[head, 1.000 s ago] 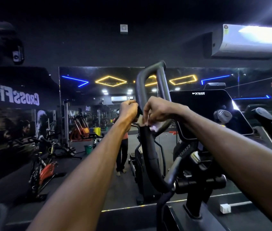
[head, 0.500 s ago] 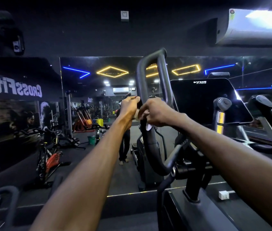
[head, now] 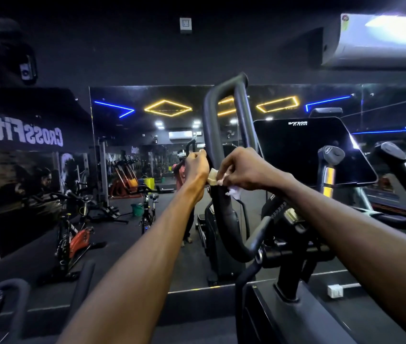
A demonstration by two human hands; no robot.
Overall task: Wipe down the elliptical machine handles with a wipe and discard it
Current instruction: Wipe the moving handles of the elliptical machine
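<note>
A black looped elliptical handle [head: 224, 103] rises in the middle of the view. My left hand [head: 195, 167] grips its left bar from the left side. My right hand [head: 243, 170] wraps the same bar from the right and holds a crumpled white wipe [head: 233, 191] against it; part of the wipe hangs below my fingers. A pale strip [head: 213, 178] shows between my two hands. The second moving handle [head: 393, 157] stands at the right, untouched.
The dark console screen [head: 311, 150] sits right of the handle, with a short grip [head: 330, 165] in front of it. A wall mirror [head: 147, 170] ahead reflects spin bikes and a person. An orange spin bike [head: 72, 234] stands left. An air conditioner [head: 380, 38] hangs top right.
Both hands stay on the left bar of the handle. The wipe under my right hand has shifted slightly along the bar, and the camera has tilted a little.
</note>
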